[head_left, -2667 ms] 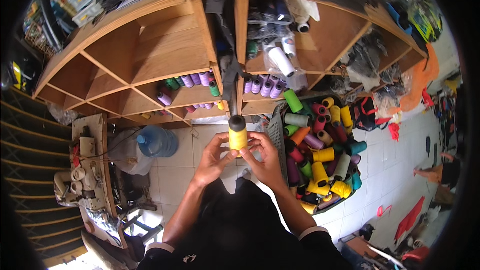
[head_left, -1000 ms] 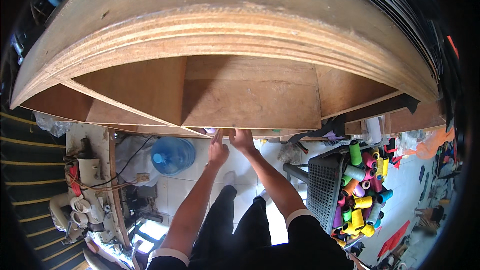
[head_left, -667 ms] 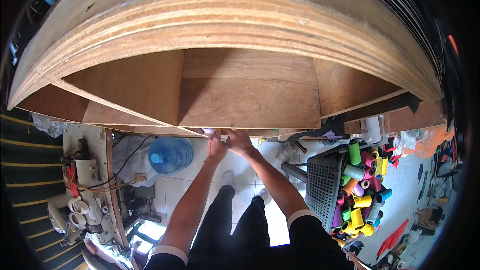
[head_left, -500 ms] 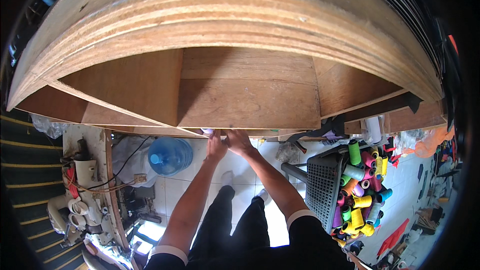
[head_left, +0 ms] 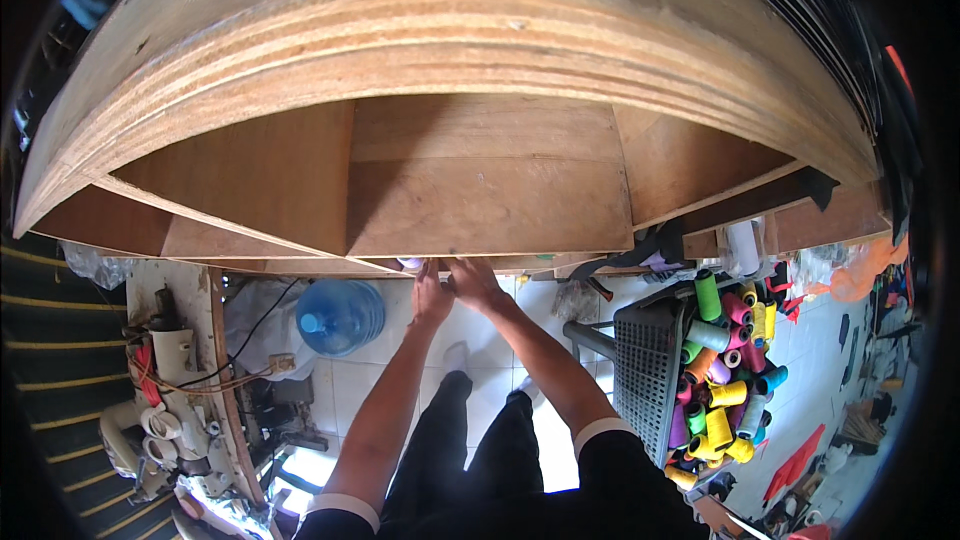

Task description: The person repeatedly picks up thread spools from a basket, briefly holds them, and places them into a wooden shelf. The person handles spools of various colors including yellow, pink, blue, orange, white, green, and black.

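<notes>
A wooden shelf unit (head_left: 490,205) with upright dividers stands in front of me. My left hand (head_left: 431,294) reaches into a lower part of it, with its fingertips hidden behind the shelf board. Close beside it, my right hand (head_left: 473,283) reaches under the same board, and its fingers are mostly covered too. What the fingers hold, if anything, does not show. Just left of my left hand, a small pale lilac thing (head_left: 410,263) peeks out below the board; too little shows to name it.
On the right, a dark grey plastic basket (head_left: 640,370) holds many-coloured thread cones (head_left: 727,395). A blue water jug (head_left: 342,318) stands on the tiled floor (head_left: 350,385) to the left. Beyond it is a sewing machine (head_left: 172,370) on a table. Above my hands juts the thick shelf top (head_left: 450,50).
The view has shifted slightly, so the shelf and basket sit a little differently in the picture. Both hands stay at the same lower board.
</notes>
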### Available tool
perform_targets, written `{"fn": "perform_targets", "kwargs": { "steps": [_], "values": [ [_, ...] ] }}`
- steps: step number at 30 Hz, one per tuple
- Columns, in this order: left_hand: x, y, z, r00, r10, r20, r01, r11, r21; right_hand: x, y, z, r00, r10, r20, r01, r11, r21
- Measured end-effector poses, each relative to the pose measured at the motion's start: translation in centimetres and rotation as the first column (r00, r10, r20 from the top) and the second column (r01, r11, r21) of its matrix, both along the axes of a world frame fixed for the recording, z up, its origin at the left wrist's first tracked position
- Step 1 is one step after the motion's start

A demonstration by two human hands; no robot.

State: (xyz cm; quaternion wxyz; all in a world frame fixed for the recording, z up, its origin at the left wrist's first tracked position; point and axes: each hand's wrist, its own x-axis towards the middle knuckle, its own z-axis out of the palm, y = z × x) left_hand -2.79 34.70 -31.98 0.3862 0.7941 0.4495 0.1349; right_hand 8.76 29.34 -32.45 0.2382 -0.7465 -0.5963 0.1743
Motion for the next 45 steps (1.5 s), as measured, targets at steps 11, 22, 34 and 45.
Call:
{"fn": "perform_targets", "kwargs": {
  "steps": [11,22,34,45],
  "values": [
    [-2.9,-1.2,1.9,0.976,0.212,-0.053,-0.213,0.977,-0.015,-4.4,-1.1,0.2,0.992,0.012,0.129,-0.035,0.983,0.178],
    [-4.6,-1.1,1.3,0.981,0.192,0.001,-0.192,0.981,0.012,-2.2,-0.6,0.5,0.975,-0.093,0.204,0.067,0.989,0.130],
    [-11.5,-4.7,-1.7,0.970,0.237,0.049,-0.240,0.969,0.064,-2.6,-3.7,1.3,0.976,-0.167,0.143,0.140,0.974,0.180],
    [-32.8,-16.3,-7.6,0.788,0.133,-0.601,-0.240,0.965,-0.101,-5.9,-36.1,-5.1,0.953,-0.286,-0.098,0.084,0.561,-0.824]
  ]
}}
